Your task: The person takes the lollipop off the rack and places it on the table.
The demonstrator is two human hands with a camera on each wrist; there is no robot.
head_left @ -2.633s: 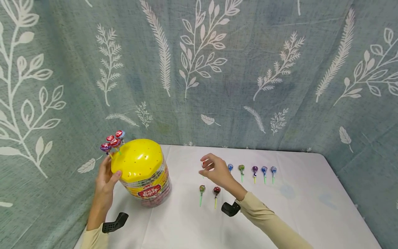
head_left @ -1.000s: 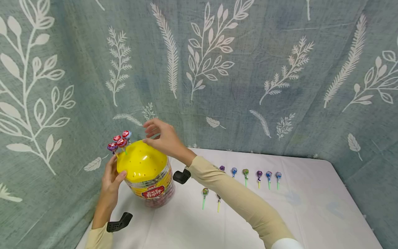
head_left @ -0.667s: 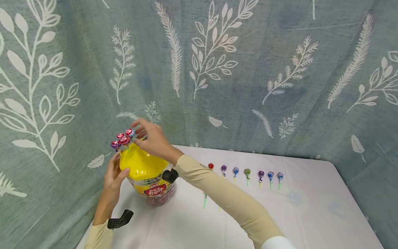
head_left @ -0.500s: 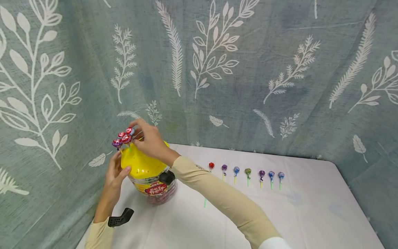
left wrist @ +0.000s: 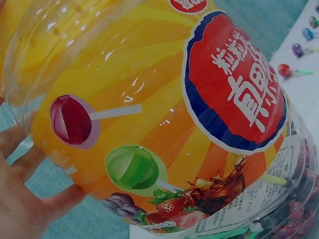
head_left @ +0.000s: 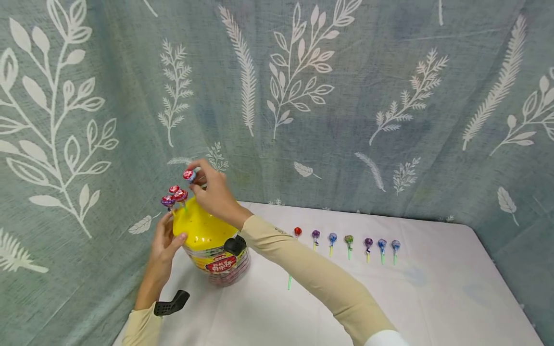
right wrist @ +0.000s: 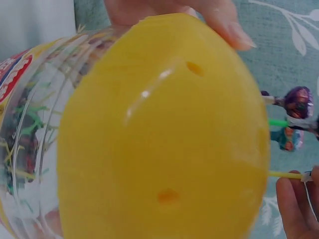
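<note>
A clear candy jar with a yellow perforated lid stands at the table's left. My left hand holds its side just under the lid; the left wrist view shows its fingers against the label. My right hand reaches over the lid and pinches a red lollipop by its head. Its yellow stick points at the lid's edge. Three more lollipops stand in holes at the lid's far left.
A row of several wrapped lollipops lies on the white tablecloth right of the jar. A green stick shows from under my right forearm. A leaf-print curtain closes off the back and sides.
My right hand came from the table to the lid, took hold of the rightmost lollipop standing there and raised it slightly. The left hand stayed on the jar.
</note>
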